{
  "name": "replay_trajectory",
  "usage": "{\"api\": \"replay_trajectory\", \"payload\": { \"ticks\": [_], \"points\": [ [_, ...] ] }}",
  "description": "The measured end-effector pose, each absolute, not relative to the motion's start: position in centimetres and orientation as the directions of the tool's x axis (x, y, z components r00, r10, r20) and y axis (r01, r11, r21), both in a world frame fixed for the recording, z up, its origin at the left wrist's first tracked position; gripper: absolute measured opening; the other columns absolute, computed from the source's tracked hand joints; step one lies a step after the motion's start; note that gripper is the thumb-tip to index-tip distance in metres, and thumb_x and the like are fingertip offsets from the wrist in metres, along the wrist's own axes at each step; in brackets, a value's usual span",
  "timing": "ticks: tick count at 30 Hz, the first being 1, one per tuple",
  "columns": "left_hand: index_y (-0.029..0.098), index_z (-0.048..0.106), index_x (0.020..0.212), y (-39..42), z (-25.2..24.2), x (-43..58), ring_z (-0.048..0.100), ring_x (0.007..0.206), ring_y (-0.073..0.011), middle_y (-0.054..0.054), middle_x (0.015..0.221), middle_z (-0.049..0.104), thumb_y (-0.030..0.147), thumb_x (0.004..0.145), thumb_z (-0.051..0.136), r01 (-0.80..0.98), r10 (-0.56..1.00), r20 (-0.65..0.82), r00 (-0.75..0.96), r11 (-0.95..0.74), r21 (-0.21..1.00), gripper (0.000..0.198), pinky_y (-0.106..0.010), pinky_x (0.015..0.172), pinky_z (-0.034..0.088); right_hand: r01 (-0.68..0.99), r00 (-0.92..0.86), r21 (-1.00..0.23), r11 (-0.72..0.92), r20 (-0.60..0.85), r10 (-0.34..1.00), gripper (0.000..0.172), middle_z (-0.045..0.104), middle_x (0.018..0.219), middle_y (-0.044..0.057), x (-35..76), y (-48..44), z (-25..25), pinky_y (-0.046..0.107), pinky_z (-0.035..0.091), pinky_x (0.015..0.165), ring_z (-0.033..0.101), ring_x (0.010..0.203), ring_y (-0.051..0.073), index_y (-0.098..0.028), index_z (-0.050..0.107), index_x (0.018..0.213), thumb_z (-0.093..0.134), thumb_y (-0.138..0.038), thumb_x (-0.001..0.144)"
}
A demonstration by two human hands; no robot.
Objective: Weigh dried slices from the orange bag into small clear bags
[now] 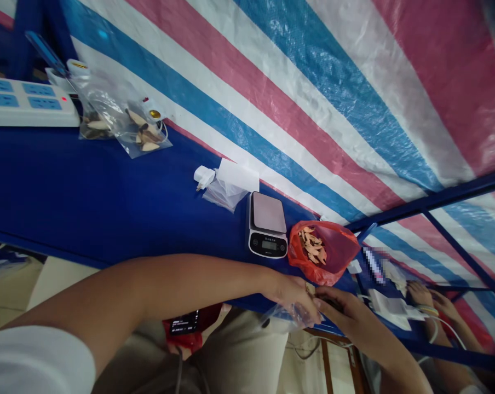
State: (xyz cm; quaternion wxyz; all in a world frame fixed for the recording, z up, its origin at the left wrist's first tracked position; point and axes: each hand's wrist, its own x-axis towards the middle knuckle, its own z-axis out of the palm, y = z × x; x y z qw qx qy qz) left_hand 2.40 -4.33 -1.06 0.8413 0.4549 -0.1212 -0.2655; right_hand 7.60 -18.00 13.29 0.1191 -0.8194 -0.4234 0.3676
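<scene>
My left hand is closed on a clear plastic bag that hangs over my lap at the table's front edge. Against it, my right hand has its fingers bent round a small pale brown piece at the bag's mouth. Just beyond the hands stands an open red plastic bag holding several dried slices. To its left is a kitchen scale with a bare plate; its display cannot be read.
Clear bags with slices lie near a power strip at the back left. A white plug and paper sit behind the scale. Another person's hands are at the right, beyond a blue frame. A phone rests on my lap.
</scene>
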Motion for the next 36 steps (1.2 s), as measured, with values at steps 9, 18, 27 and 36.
{"api": "replay_trajectory", "payload": {
  "ticks": [9, 18, 27, 36],
  "points": [
    [0.015, 0.068, 0.081, -4.2, -0.8, 2.5, 0.065, 0.075, -0.0188, -0.002, 0.079, 0.068, 0.034, 0.038, 0.094, 0.360, -0.547, -0.059, 0.835, 0.462, 0.810, 0.054, -0.037, 0.071, 0.055, 0.563, 0.423, -0.533, -0.631, -0.470, 0.775, 0.042, 0.075, 0.112, 0.005, 7.9, -18.8, 13.5, 0.030, 0.050, 0.091, 0.066, 0.104, 0.027, -0.025, 0.075, 0.119, 0.059, -0.057, 0.096],
    [0.018, 0.066, 0.092, -3.5, 0.4, 1.5, 0.065, 0.076, -0.0161, 0.002, 0.082, 0.068, 0.027, 0.037, 0.095, 0.404, -0.527, -0.111, 0.843, 0.481, 0.778, 0.062, -0.033, 0.072, 0.053, 0.598, 0.514, -0.483, -0.639, -0.381, 0.769, 0.043, 0.064, 0.077, 0.001, 7.8, -19.3, 13.3, 0.023, 0.040, 0.062, 0.051, 0.071, 0.015, -0.019, 0.076, 0.092, 0.062, -0.059, 0.092],
    [0.017, 0.067, 0.085, -4.1, -0.9, 2.3, 0.065, 0.075, -0.0168, 0.000, 0.084, 0.067, 0.032, 0.042, 0.093, 0.304, -0.541, 0.017, 0.841, 0.498, 0.812, 0.052, -0.036, 0.073, 0.056, 0.598, 0.500, -0.517, -0.612, -0.356, 0.789, 0.042, 0.065, 0.085, 0.001, 6.9, -18.2, 13.3, 0.022, 0.046, 0.070, 0.056, 0.079, 0.016, -0.020, 0.067, 0.091, 0.052, -0.059, 0.098],
    [0.015, 0.067, 0.086, -3.6, 0.1, 1.8, 0.066, 0.076, -0.0170, -0.002, 0.086, 0.067, 0.029, 0.043, 0.093, 0.327, -0.548, 0.007, 0.837, 0.510, 0.796, 0.052, -0.036, 0.075, 0.055, 0.618, 0.583, -0.522, -0.587, -0.196, 0.788, 0.042, 0.057, 0.075, -0.001, 6.7, -17.5, 12.5, 0.023, 0.043, 0.063, 0.052, 0.071, 0.016, -0.022, 0.061, 0.083, 0.051, -0.059, 0.098]
  ]
}}
